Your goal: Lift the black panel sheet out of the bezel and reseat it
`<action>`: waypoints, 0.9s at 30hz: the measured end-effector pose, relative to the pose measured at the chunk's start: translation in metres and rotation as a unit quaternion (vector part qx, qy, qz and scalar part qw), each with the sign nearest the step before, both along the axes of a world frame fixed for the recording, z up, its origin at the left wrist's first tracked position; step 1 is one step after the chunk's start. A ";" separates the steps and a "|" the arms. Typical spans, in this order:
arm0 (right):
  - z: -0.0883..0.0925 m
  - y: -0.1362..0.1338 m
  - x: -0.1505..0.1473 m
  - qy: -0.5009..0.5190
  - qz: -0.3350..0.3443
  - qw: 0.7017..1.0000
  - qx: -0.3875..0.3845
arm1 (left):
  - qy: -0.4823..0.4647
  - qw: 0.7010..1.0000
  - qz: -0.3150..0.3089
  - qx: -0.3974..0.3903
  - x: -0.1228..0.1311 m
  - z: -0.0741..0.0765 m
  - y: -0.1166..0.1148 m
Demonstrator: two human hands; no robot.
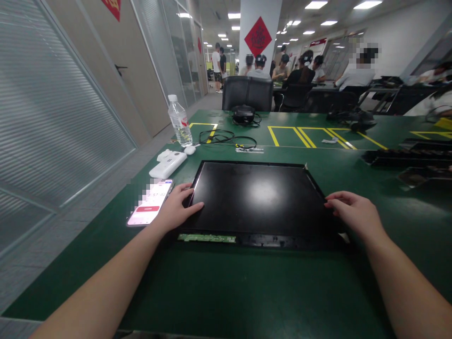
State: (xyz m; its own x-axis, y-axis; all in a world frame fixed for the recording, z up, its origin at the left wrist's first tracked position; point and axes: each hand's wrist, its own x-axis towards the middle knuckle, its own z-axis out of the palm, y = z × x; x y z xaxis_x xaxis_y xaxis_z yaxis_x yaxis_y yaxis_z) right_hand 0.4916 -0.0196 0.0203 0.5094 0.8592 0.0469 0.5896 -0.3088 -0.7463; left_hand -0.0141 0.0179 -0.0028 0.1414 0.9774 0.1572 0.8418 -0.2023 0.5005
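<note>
A black display panel (247, 207) lies face up on the green table, a ceiling light reflected in its glossy face. Along its near edge runs a strip of green circuit board (206, 238), left of a dark frame section. My left hand (179, 203) grips the panel's left edge, with the thumb over the face and the fingers along the side. On the opposite side, my right hand (355, 210) pinches the right edge between thumb and fingers; its fingertips are partly hidden. A small pale tab (342, 237) sticks out by the near right corner.
A lit phone (151, 202), a white device (168, 165) and a water bottle (180, 122) stand or lie at the left. Behind the panel are a black cable (226, 138) and a black headset-like object (243, 114). Dark parts (406, 157) lie at the right.
</note>
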 end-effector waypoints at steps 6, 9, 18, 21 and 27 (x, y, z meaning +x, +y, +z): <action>0.000 0.000 0.001 -0.011 0.001 1.000 -0.002 | -0.001 1.000 -0.004 -0.007 -0.002 0.003 0.001; -0.001 0.000 0.003 -0.017 0.012 1.000 0.005 | 0.003 1.000 -0.008 0.001 -0.003 0.004 0.002; 0.007 -0.001 -0.005 -0.014 -0.004 1.000 -0.017 | 0.005 1.000 -0.012 0.022 -0.007 0.001 0.004; 0.010 -0.002 -0.008 -0.006 -0.011 1.000 -0.027 | 0.004 1.000 -0.012 0.022 -0.006 0.000 0.004; 0.010 -0.003 -0.009 -0.007 -0.012 1.000 -0.020 | 0.003 1.000 -0.012 0.018 -0.005 0.001 0.003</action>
State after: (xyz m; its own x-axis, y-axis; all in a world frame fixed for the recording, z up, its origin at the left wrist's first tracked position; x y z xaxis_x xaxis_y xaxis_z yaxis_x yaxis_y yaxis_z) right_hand 0.4830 -0.0222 0.0298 0.5287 0.8486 0.0198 0.5918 -0.3518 -0.7252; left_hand -0.0188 0.0206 -0.0017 0.1661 0.9674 0.1910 0.8398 -0.2403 0.4868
